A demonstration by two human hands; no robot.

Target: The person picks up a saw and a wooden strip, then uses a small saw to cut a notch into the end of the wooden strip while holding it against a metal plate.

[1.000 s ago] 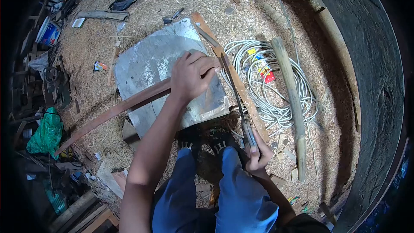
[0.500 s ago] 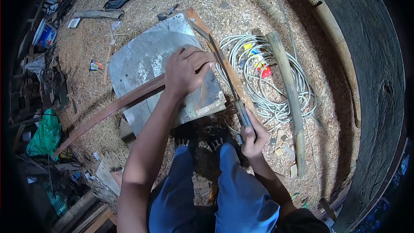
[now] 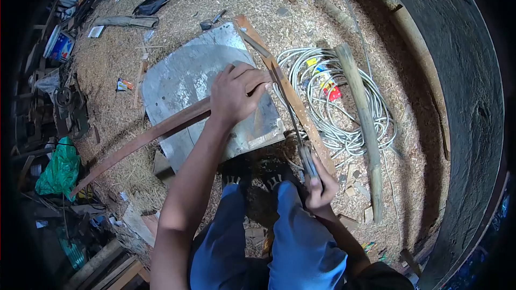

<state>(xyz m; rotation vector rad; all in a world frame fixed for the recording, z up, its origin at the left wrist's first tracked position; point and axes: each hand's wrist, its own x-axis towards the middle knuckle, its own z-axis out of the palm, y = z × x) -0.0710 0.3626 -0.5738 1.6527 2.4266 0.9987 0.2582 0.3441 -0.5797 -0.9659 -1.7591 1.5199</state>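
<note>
My left hand (image 3: 235,95) is wrapped over the end of a long, curved strip of reddish wood (image 3: 161,127), pressing it on a worn, grey-topped board (image 3: 185,70). The strip runs off to the lower left. My right hand (image 3: 321,188) is closed round the handle of a handsaw (image 3: 293,118). Its thin blade reaches up beside the tip of the strip, close to my left fingers. A flat brown wooden slat (image 3: 301,108) lies along the board's right edge, under the blade.
Coiled pale cable (image 3: 344,134) lies right of the board, with a round wooden pole (image 3: 361,113) across it. A green plastic bag (image 3: 58,166) and scrap sit at the left. A large dark timber (image 3: 457,75) curves along the right. Shavings cover the ground.
My right hand and the saw handle have moved slightly down toward me. My left hand stays on the wood strip, and the whole view has shifted a little.
</note>
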